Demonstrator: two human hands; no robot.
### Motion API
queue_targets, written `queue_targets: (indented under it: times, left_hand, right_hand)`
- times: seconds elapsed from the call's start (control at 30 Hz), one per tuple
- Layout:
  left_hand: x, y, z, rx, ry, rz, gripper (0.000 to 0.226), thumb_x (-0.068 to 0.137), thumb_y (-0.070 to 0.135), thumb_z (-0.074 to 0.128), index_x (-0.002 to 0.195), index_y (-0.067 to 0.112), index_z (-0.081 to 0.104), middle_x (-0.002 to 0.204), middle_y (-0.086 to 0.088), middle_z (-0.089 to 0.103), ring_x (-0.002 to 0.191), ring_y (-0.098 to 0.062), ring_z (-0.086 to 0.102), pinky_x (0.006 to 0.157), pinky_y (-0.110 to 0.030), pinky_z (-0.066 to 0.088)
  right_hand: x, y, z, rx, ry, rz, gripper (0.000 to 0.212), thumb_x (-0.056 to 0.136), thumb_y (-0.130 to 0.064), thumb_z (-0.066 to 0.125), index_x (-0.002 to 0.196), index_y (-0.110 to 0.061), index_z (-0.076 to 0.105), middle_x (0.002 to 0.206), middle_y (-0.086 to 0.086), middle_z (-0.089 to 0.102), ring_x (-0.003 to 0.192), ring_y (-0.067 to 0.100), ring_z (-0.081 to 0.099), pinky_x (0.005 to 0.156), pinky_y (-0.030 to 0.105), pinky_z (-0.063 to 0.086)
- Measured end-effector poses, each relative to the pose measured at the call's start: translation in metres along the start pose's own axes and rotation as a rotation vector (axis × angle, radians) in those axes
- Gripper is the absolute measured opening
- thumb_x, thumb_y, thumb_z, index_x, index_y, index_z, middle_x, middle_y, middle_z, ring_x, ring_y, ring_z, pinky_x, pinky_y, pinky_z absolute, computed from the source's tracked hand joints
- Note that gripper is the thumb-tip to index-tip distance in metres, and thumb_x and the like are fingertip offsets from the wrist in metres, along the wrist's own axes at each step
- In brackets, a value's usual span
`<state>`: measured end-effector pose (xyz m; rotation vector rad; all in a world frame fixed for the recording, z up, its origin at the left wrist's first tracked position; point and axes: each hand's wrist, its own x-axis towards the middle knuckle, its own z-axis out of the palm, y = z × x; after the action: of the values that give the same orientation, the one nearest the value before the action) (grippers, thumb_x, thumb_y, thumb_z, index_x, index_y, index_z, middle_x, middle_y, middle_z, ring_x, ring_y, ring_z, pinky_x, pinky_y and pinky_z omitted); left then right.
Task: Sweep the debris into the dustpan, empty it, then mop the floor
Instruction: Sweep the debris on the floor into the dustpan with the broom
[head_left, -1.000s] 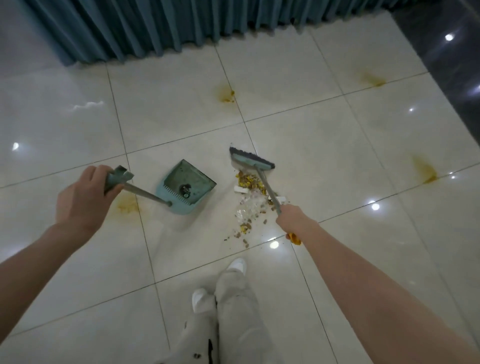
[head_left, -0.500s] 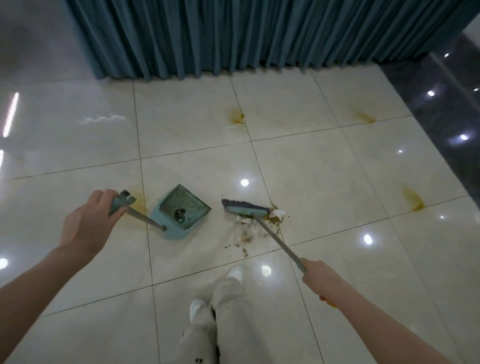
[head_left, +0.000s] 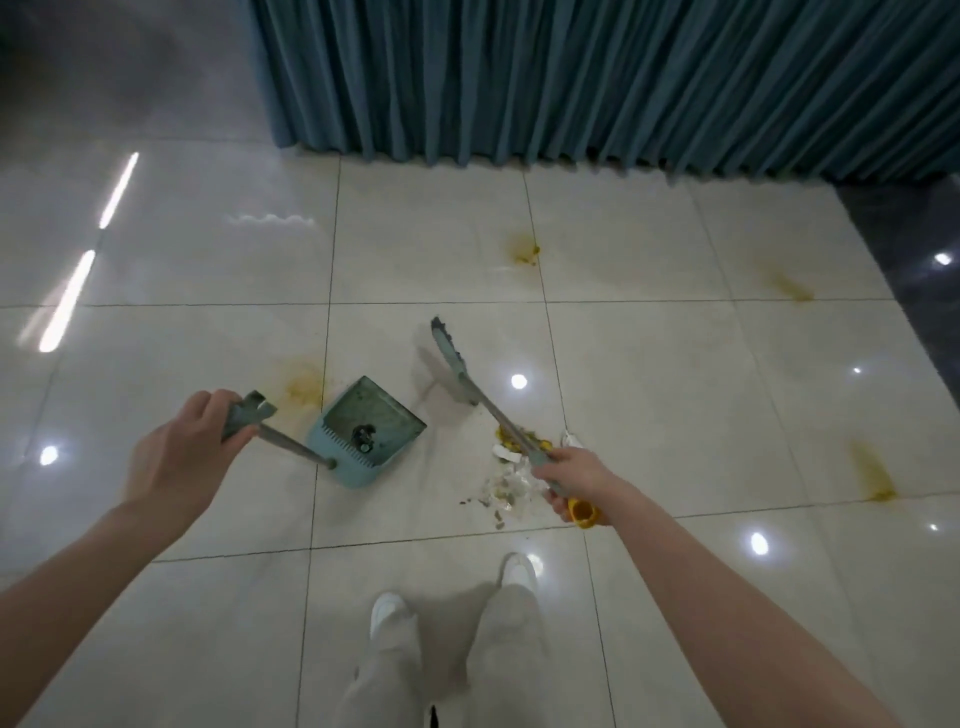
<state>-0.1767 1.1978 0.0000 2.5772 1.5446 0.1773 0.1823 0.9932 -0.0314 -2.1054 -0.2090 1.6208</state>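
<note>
A teal dustpan (head_left: 370, 432) stands on the pale tiled floor with a small dark clump inside. My left hand (head_left: 179, 457) grips the top of its long handle (head_left: 248, 414). My right hand (head_left: 574, 480) grips the broom handle near its yellow end cap (head_left: 583, 512). The broom head (head_left: 451, 361) is lifted, pointing away from me, to the right of the dustpan and beyond the debris. A pile of yellow and white debris (head_left: 511, 470) lies on the floor just left of my right hand, partly hidden by the handle and hand.
Yellowish stains mark the tiles: by the dustpan (head_left: 301, 387), further off (head_left: 525, 253), and at the right (head_left: 875, 475). A teal curtain (head_left: 597, 78) hangs along the far side. Dark flooring (head_left: 914, 249) borders the right. My feet in white shoes (head_left: 387, 610) stand below.
The broom head has swung up off the debris and away from me, turning end-on. My right hand moved up over the pile. The view tilted up, showing more curtain.
</note>
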Motion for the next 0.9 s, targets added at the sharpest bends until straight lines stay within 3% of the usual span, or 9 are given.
queue_targets:
  times: [0.1,0.2,0.37,0.47,0.53,0.6,0.7,0.8,0.9]
  left_hand:
    - [-0.008,0.012,0.003,0.032,0.015,-0.046,0.025,0.085,0.024,0.069,0.101,0.010,0.054,0.088,-0.010,0.059,0.053,-0.037,0.058,0.046,-0.038,0.046]
    - [-0.012,0.028,0.005,0.057,0.009,-0.093,0.026,0.083,0.020,0.071,0.099,0.007,0.055,0.088,-0.012,0.059,0.052,-0.038,0.057,0.045,-0.036,0.043]
    - [-0.014,0.061,0.010,0.086,0.005,-0.135,0.026,0.081,0.018,0.074,0.097,0.007,0.056,0.085,-0.014,0.058,0.047,-0.038,0.054,0.043,-0.032,0.034]
    - [-0.014,0.080,0.014,0.097,-0.009,-0.137,0.025,0.082,0.018,0.073,0.097,0.006,0.057,0.082,-0.013,0.057,0.044,-0.033,0.050,0.042,-0.029,0.032]
    - [-0.014,0.092,0.017,0.101,-0.010,-0.150,0.025,0.083,0.020,0.071,0.097,0.006,0.056,0.082,-0.012,0.057,0.045,-0.031,0.049,0.042,-0.030,0.034]
    - [-0.016,0.102,0.020,0.103,-0.011,-0.171,0.024,0.085,0.021,0.069,0.098,0.006,0.055,0.083,-0.012,0.056,0.046,-0.032,0.049,0.043,-0.031,0.036]
    - [-0.021,0.113,0.023,0.102,-0.001,-0.205,0.025,0.086,0.022,0.068,0.100,0.006,0.054,0.085,-0.013,0.056,0.048,-0.034,0.050,0.043,-0.033,0.037]
    - [-0.031,0.122,0.027,0.092,0.002,-0.222,0.027,0.087,0.025,0.066,0.103,0.007,0.052,0.091,-0.012,0.057,0.052,-0.038,0.055,0.045,-0.039,0.043]
    - [-0.039,0.129,0.029,0.083,0.006,-0.206,0.028,0.087,0.024,0.066,0.103,0.006,0.053,0.091,-0.012,0.057,0.052,-0.038,0.055,0.045,-0.041,0.045]
  right_hand:
    - [0.022,-0.022,-0.003,0.242,-0.136,0.065,0.033,0.094,-0.008,0.059,0.125,-0.001,0.049,0.068,0.011,0.051,0.038,0.010,0.043,0.034,0.019,0.039]
    - [0.038,-0.034,-0.011,0.234,-0.205,0.108,0.028,0.097,-0.009,0.051,0.123,-0.001,0.047,0.075,0.015,0.056,0.038,0.010,0.047,0.034,0.018,0.040]
    - [0.060,-0.039,-0.035,-0.419,-0.074,-0.033,0.027,0.099,-0.018,0.047,0.120,0.000,0.053,0.079,0.014,0.058,0.060,0.024,0.060,0.053,0.034,0.056]
    - [0.065,-0.034,-0.051,-1.130,0.076,-0.257,0.030,0.097,-0.011,0.043,0.125,-0.005,0.053,0.092,0.009,0.061,0.078,0.025,0.058,0.062,0.032,0.049]
    - [0.064,-0.028,-0.057,-1.415,0.163,-0.397,0.040,0.094,-0.005,0.046,0.134,-0.010,0.044,0.112,0.010,0.063,0.092,0.026,0.061,0.068,0.031,0.043]
    - [0.067,-0.020,-0.061,-1.556,0.190,-0.468,0.046,0.093,-0.004,0.048,0.137,-0.012,0.041,0.119,0.010,0.061,0.104,0.026,0.062,0.070,0.032,0.041]
    - [0.070,-0.005,-0.068,-1.660,0.207,-0.461,0.045,0.092,-0.005,0.051,0.136,-0.012,0.042,0.115,0.007,0.063,0.102,0.023,0.063,0.066,0.031,0.044]
    - [0.071,0.012,-0.078,-1.627,0.224,-0.430,0.047,0.094,-0.004,0.046,0.140,-0.012,0.038,0.115,0.009,0.063,0.101,0.025,0.064,0.058,0.031,0.044]
    - [0.069,0.029,-0.088,-1.535,0.188,-0.405,0.050,0.094,0.001,0.042,0.143,-0.012,0.035,0.119,0.011,0.062,0.106,0.027,0.063,0.067,0.033,0.044]
